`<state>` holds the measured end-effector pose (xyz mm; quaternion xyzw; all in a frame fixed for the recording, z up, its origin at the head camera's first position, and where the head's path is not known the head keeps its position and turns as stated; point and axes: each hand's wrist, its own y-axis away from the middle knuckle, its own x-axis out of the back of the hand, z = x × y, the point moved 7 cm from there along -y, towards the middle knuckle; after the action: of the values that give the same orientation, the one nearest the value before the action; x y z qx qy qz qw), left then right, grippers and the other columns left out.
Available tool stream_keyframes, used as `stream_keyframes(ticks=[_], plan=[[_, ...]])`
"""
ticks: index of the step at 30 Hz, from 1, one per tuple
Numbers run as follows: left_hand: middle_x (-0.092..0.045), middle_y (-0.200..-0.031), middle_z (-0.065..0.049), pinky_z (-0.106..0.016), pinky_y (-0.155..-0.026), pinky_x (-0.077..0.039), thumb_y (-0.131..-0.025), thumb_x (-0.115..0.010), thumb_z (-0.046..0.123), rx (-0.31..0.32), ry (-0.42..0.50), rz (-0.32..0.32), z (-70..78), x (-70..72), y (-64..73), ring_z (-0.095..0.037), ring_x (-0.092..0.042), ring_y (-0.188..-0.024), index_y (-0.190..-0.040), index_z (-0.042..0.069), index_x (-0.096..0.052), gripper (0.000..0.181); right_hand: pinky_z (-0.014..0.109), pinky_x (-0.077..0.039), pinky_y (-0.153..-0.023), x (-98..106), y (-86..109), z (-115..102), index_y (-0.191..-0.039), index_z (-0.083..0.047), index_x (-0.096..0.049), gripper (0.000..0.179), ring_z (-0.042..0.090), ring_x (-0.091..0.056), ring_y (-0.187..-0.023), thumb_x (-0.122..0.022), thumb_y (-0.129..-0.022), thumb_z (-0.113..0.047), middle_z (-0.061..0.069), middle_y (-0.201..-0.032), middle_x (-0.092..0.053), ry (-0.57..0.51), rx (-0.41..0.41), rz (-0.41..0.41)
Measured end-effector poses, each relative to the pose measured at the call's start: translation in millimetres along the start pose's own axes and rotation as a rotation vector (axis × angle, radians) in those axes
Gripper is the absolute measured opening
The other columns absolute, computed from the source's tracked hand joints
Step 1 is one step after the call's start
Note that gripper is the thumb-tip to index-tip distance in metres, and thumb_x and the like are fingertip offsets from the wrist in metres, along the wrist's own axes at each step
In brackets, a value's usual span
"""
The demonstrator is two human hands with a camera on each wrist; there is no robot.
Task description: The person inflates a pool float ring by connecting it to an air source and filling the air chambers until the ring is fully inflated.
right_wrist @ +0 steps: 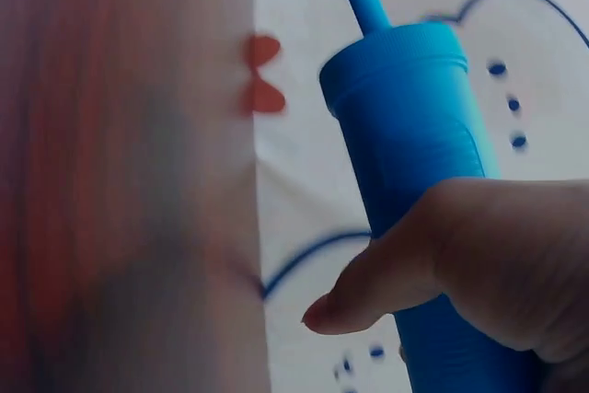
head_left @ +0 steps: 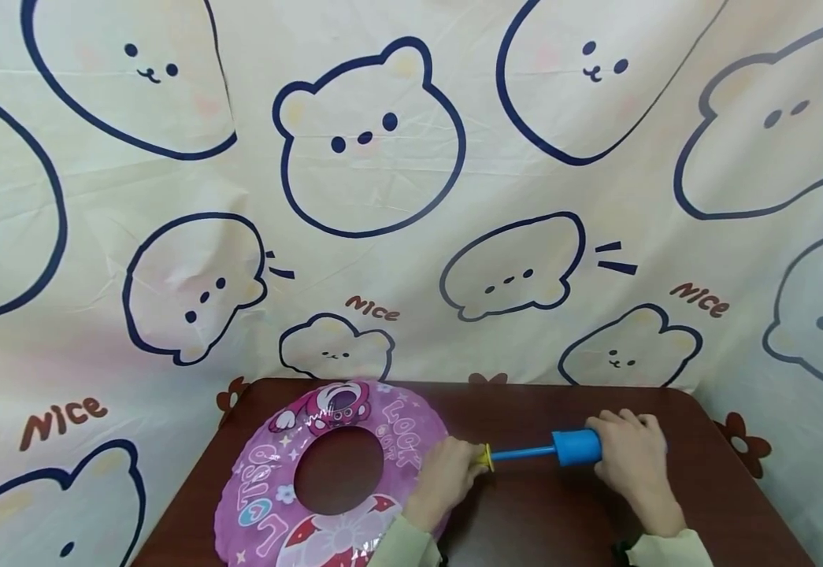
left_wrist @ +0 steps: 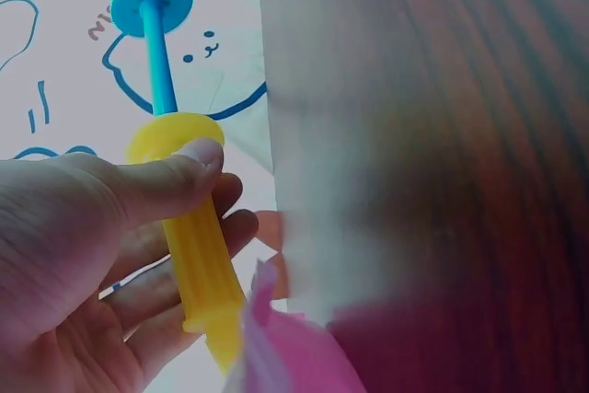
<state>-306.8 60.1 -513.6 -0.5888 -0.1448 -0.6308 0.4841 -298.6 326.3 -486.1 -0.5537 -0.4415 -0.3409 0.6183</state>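
Observation:
A hand pump with a blue barrel (head_left: 578,447), a thin blue rod (head_left: 524,453) and a yellow end piece (left_wrist: 198,246) lies level over the table between the hands. My left hand (head_left: 448,475) grips the yellow piece, thumb along its flange in the left wrist view. My right hand (head_left: 634,457) wraps round the blue barrel, seen close in the right wrist view. A pink inflated swim ring (head_left: 411,409) with a cartoon bear print is at the left, its right side partly behind my left hand. The yellow piece's tip meets pink plastic (left_wrist: 294,356) in the left wrist view.
The brown wooden table (head_left: 524,520) has rounded back corners. Behind and beside it hangs a pale cloth (head_left: 411,268) printed with bear outlines, the word "Nice" and brown flowers.

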Motion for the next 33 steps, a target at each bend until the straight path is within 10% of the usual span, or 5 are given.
stream_keyframes(ticks=[18,33], plan=[[-0.074,-0.073,0.006,-0.021,-0.054,-0.044,-0.086,-0.089,0.027,-0.049,-0.070,0.021,6.7,-0.5,4.5,-0.009,-0.060,-0.060,-0.087,0.023,-0.080,0.010,0.054,-0.051,-0.084,-31.4,-1.3,-88.7,-0.112,-0.018,-0.077,0.052,0.027,-0.067,-0.096,-0.091,-0.061,-0.015,0.001,-0.105,-0.077,0.007,0.116,-0.042],[-0.072,-0.072,0.009,-0.020,-0.061,-0.049,-0.089,-0.086,0.022,0.009,0.047,0.021,-7.7,-0.2,4.1,-0.005,-0.059,-0.061,-0.080,0.022,-0.074,0.015,0.062,-0.045,-0.089,-12.8,1.3,-1.7,-0.102,-0.012,-0.078,0.045,0.034,-0.063,-0.094,-0.090,-0.059,-0.006,0.006,-0.096,-0.075,-0.006,0.010,0.056]])
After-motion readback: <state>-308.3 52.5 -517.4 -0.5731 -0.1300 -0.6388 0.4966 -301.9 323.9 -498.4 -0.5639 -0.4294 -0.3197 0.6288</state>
